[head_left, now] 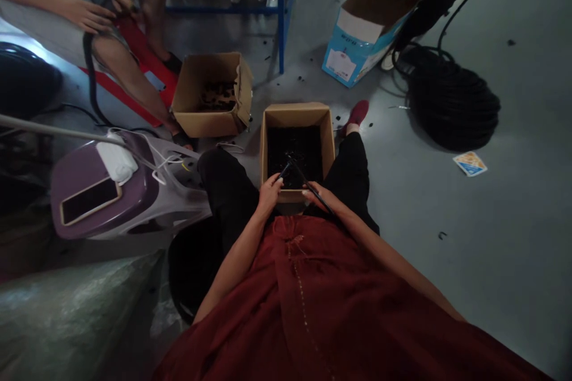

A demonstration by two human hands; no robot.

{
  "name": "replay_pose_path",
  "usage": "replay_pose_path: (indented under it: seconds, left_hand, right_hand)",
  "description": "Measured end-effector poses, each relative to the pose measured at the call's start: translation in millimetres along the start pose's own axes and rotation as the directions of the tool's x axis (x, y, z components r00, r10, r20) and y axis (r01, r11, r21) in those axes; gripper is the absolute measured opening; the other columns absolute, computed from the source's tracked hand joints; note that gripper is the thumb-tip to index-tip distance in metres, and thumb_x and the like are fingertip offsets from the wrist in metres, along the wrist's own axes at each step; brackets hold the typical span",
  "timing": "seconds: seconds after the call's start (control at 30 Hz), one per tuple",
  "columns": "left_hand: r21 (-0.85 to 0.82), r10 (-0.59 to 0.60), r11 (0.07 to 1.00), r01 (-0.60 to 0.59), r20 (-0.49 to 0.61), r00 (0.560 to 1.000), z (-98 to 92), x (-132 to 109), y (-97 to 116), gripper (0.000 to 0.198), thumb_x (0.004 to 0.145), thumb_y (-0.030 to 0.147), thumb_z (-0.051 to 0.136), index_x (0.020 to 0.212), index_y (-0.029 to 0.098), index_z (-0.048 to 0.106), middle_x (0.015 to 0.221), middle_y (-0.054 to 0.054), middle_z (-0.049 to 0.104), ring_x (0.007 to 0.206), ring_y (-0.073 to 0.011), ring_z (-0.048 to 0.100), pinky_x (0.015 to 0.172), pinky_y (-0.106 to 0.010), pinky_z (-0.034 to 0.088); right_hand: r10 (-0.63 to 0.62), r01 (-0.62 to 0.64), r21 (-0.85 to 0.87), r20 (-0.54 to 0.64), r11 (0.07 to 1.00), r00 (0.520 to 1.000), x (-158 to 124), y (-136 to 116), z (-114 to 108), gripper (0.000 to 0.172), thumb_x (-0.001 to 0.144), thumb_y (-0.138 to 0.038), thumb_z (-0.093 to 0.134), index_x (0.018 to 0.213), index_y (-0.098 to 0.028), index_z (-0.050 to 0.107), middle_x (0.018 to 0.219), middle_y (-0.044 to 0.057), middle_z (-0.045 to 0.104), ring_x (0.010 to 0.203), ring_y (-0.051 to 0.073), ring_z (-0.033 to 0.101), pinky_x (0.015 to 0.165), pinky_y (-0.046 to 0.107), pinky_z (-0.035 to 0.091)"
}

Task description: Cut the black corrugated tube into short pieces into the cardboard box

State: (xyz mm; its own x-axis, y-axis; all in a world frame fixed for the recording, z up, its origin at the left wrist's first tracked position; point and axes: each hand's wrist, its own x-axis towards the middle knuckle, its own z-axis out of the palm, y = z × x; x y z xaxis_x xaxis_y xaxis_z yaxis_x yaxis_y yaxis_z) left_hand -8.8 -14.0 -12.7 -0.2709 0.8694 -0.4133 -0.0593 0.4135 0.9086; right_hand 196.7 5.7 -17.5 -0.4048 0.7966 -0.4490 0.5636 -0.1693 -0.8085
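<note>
An open cardboard box (pixel 330 143) stands on the floor between my knees, with dark material lying inside it. Over its near edge, my left hand (pixel 270 191) is closed on a short, thin dark piece (pixel 284 171) that slants up to the right. My right hand (pixel 322 195) grips a long, thin black strip (pixel 300 171), which runs from above the box back past my palm toward my wrist. The far ends of the two pieces come close together over the box; whether they touch or are joined is too dark to tell.
A second cardboard box (pixel 201 122) with dark pieces sits ahead-left. A purple stool (pixel 145 161) bears a phone (pixel 89 201). On the right lies a coil of black tubing (pixel 451 101). Two seated people work beyond, one by a blue carton (pixel 344 50). A plastic sack (pixel 75 309) lies lower left.
</note>
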Motion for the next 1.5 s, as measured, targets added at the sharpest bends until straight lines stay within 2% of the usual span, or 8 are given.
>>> replay_pose_path:
  seconds: [0.1, 0.2, 0.3, 0.4, 0.67, 1.03, 1.23, 1.5]
  left_hand:
    - [-0.038, 0.05, 0.998, -0.05, 0.013, 0.999, -0.8, -2, 2, 0.044, 0.079, 0.033, 0.058, 0.118, 0.011, 0.064, 0.067, 0.002, 0.056, 0.051, -0.0048, 0.039, 0.05, -0.019, 0.032]
    - [-0.057, 0.085, 0.995, -0.083, 0.027, 0.996, -1.5, -3, 4, 0.048, 0.079, 0.035, 0.058, 0.121, 0.013, 0.063, 0.068, 0.002, 0.055, 0.052, -0.005, 0.039, 0.052, -0.02, 0.032]
    - [-0.029, 0.109, 0.994, -0.108, 0.061, 0.992, -2.0, -4, 5, 0.047, 0.08, 0.036, 0.059, 0.12, 0.014, 0.064, 0.067, 0.002, 0.055, 0.053, -0.0056, 0.041, 0.053, -0.02, 0.033]
    - [0.005, 0.122, 0.992, -0.123, 0.102, 0.987, -2.0, -5, 4, 0.046, 0.081, 0.036, 0.057, 0.121, 0.014, 0.063, 0.068, 0.002, 0.055, 0.055, -0.0061, 0.041, 0.055, -0.02, 0.035]
    - [0.042, 0.058, 0.997, -0.067, 0.193, 0.979, 1.5, -10, 8, 0.048, 0.083, 0.035, 0.053, 0.126, 0.013, 0.058, 0.071, 0.001, 0.054, 0.055, -0.0063, 0.039, 0.054, -0.02, 0.033]
    - [0.106, 0.046, 0.991, -0.076, 0.263, 0.964, 0.9, -12, 16, 0.048, 0.084, 0.033, 0.052, 0.127, 0.011, 0.058, 0.07, 0.001, 0.052, 0.055, -0.0058, 0.038, 0.053, -0.019, 0.033]
    - [0.179, 0.05, 0.979, -0.099, 0.264, 0.963, 0.4, -11, 17, 0.046, 0.084, 0.031, 0.052, 0.126, 0.014, 0.06, 0.071, 0.0, 0.055, 0.058, -0.0069, 0.04, 0.055, -0.018, 0.036]
    - [0.118, 0.021, 0.991, -0.056, 0.277, 0.961, 1.6, -9, 14, 0.049, 0.084, 0.034, 0.052, 0.128, 0.012, 0.058, 0.071, 0.0, 0.053, 0.054, -0.0064, 0.037, 0.053, -0.02, 0.033]
  right_hand:
    - [-0.013, 0.015, -0.143, 0.015, 0.99, 1.0, -8, -6, -11, 0.052, 0.082, -0.051, 0.058, 0.124, -0.02, 0.052, 0.113, 0.011, 0.065, 0.099, 0.025, 0.062, 0.082, 0.035, 0.048]
    - [0.027, -0.012, -0.211, 0.066, 0.978, 0.997, -15, -11, -13, 0.058, 0.084, -0.051, 0.056, 0.129, -0.015, 0.047, 0.114, 0.015, 0.064, 0.099, 0.027, 0.062, 0.083, 0.035, 0.047]
    - [0.016, 0.006, -0.23, 0.096, 0.973, 0.995, -19, -15, -9, 0.061, 0.084, -0.052, 0.057, 0.131, -0.015, 0.045, 0.112, 0.014, 0.065, 0.098, 0.026, 0.063, 0.082, 0.033, 0.047]
    - [0.006, 0.014, -0.208, 0.097, 0.978, 0.995, -19, -17, -6, 0.059, 0.082, -0.052, 0.06, 0.129, -0.018, 0.048, 0.109, 0.012, 0.067, 0.098, 0.026, 0.063, 0.081, 0.032, 0.046]
    - [-0.011, 0.01, 0.012, 0.056, 1.0, 0.998, -10, -4, -1, 0.059, 0.078, -0.051, 0.065, 0.126, -0.021, 0.051, 0.107, 0.008, 0.067, 0.099, 0.027, 0.062, 0.084, 0.035, 0.047]
    - [-0.003, 0.007, -0.056, 0.061, 0.998, 0.998, -7, -5, 0, 0.062, 0.079, -0.055, 0.062, 0.128, -0.019, 0.049, 0.108, 0.01, 0.067, 0.098, 0.027, 0.062, 0.082, 0.035, 0.047]
    - [-0.037, 0.039, -0.136, 0.017, 0.99, 0.999, -11, -7, 1, 0.045, 0.086, -0.049, 0.054, 0.121, -0.022, 0.052, 0.104, 0.009, 0.068, 0.095, 0.026, 0.062, 0.079, 0.032, 0.045]
    - [-0.085, 0.079, -0.206, -0.024, 0.975, 0.996, -12, -11, 4, 0.023, 0.087, -0.035, 0.052, 0.106, -0.022, 0.055, 0.088, 0.004, 0.067, 0.079, 0.02, 0.062, 0.071, 0.027, 0.041]
